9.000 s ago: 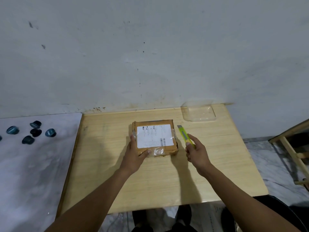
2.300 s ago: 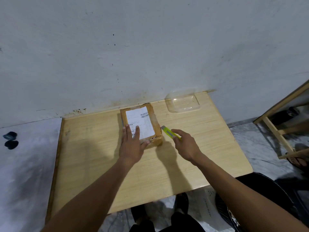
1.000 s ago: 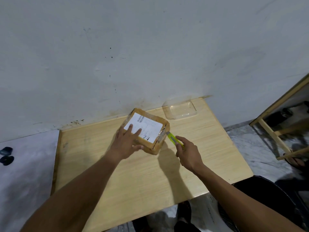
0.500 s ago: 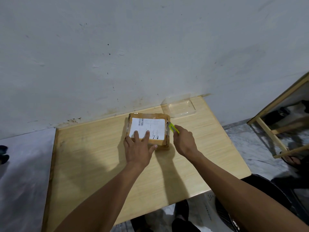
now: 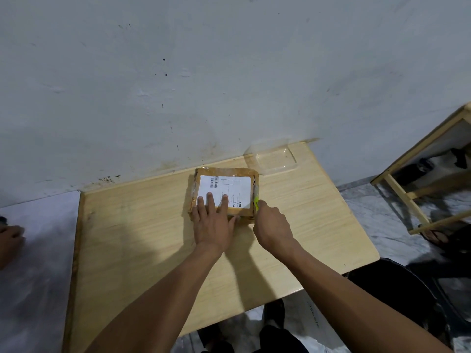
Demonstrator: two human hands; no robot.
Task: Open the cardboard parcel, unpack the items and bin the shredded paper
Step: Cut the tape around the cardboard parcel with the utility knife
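Note:
A flat brown cardboard parcel with a white shipping label lies on the wooden table, near the wall. My left hand presses flat on the parcel's near half, fingers straight across the label. My right hand grips a yellow-green utility knife, whose front end lies along the parcel's right edge. The parcel's flaps are closed and its contents are hidden.
A clear plastic tray sits at the table's back right corner. A black bin stands on the floor by the near right corner. A wooden frame is at the right. Another person's hand shows at the left edge.
The parcel was turned on the table and now lies square. My right hand has brought the knife along the parcel's right edge. My left hand still presses on top.

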